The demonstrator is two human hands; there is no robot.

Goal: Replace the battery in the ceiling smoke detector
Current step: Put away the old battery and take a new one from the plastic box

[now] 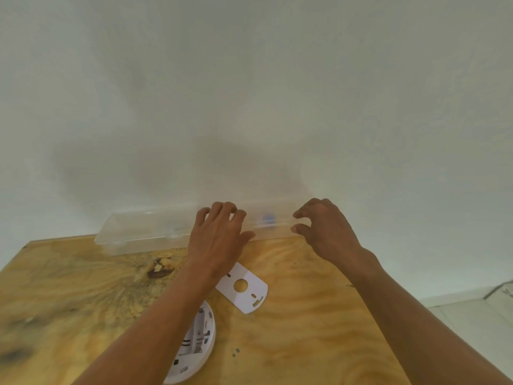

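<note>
A long clear plastic box [138, 234] lies along the wall at the back of the wooden table [305, 329]; a small blue object [268, 218] shows inside it. My left hand [219, 240] rests on the box's middle with fingers spread. My right hand [324, 226] hovers at the box's right end, fingers curled and apart, holding nothing. The white round smoke detector [197, 348] lies face down near the front, insides showing, partly under my left forearm. Its white mounting plate [244, 287] lies flat beside my left wrist.
A white wall [249, 93] rises directly behind the table. A dark knot [159, 269] marks the wood left of my left arm. Pale tiled floor [472, 315] shows past the table's right edge. Two small dark specks [236, 352] lie right of the detector.
</note>
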